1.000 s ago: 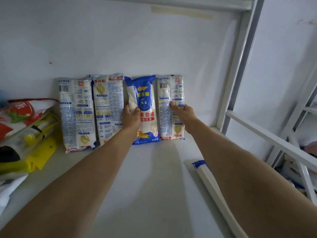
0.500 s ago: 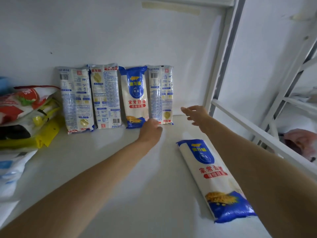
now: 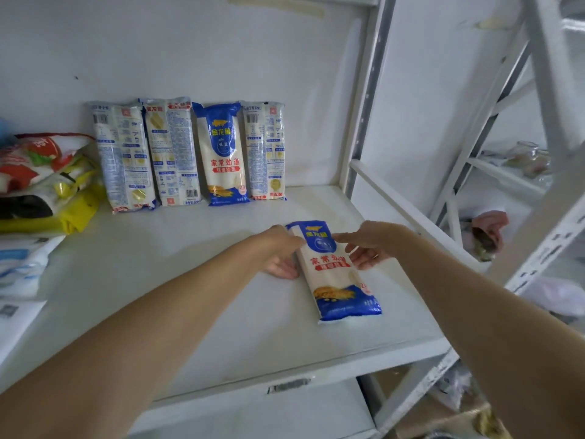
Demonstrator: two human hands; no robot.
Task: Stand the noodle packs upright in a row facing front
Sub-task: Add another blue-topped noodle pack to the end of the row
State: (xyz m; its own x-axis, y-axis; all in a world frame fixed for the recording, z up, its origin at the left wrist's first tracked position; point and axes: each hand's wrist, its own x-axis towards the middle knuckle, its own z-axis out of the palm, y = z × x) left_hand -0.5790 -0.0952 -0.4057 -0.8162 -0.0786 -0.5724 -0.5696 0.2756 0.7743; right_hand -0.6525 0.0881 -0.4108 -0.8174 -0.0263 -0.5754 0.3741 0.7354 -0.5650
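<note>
Five packs: you have four glossy plastic noodle packs standing against the white back wall (image 3: 190, 52) and a fifth lying flat on the white shelf board (image 3: 158, 264).
Lying pack: the long, flat blue-and-white noodle pack (image 3: 337, 274) lies face up between your hands, its long axis running from the near shelf edge toward the wall, the blue top end farther from you and tilted slightly left.
Its label: gold characters "金龙鱼" on the blue panel, red "家常劲道" beneath, a yellow wheat picture near the bottom.
Standing row: from the left, a white back-facing pack with a barcode at the top (image 3: 123, 158), a second back-facing pack set upside down (image 3: 172, 152) — its barcode sits at the bottom — a front-facing blue pack (image 3: 223, 153) with the same "金龙鱼" and "家常劲道", then another back-facing pack (image 3: 266, 152).
Left hand (image 3: 280, 253): loosely spread, fingers at the lying pack's left edge, touching it — not closed around it.
Right hand (image 3: 368, 245): palm up at the right edge, thumb on the pack's face, fingers spread.
Left side: a soft pile of red, white and yellow bags (image 3: 44, 182).
</note>
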